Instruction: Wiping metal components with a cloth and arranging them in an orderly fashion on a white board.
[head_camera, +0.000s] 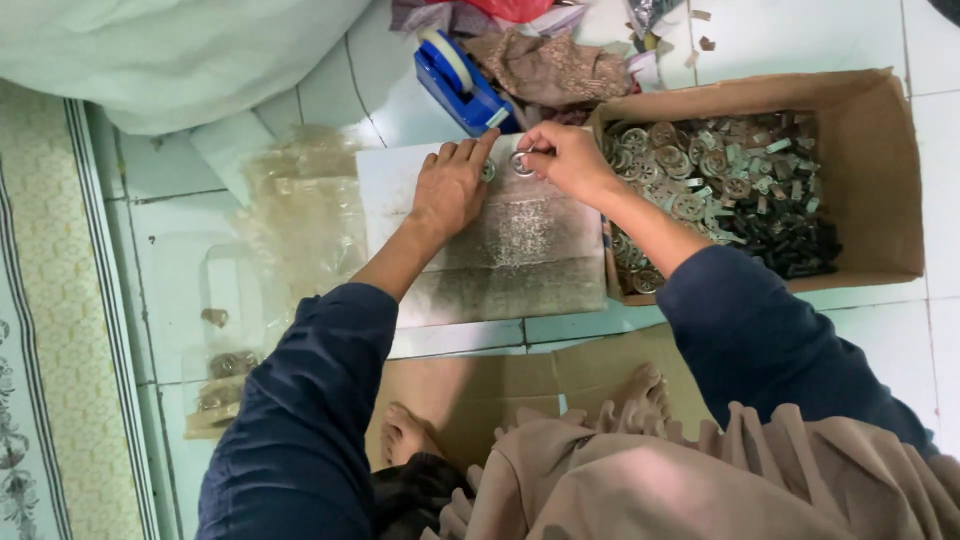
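My left hand (450, 185) lies flat, palm down, on a white board (520, 250) dusted with grey grit, its fingertips touching a small round metal part (489, 170). My right hand (560, 155) pinches a metal ring-shaped part (521, 163) at the board's far edge, right beside the left fingertips. Both forearms wear dark blue sleeves.
An open cardboard box (870, 170) at the right holds several round metal parts and dark pieces. A blue tape dispenser (460, 85) and crumpled cloth lie behind the board. Clear plastic bags (295, 215) lie to the left on the tiled floor. My bare feet (410, 435) rest on flattened cardboard.
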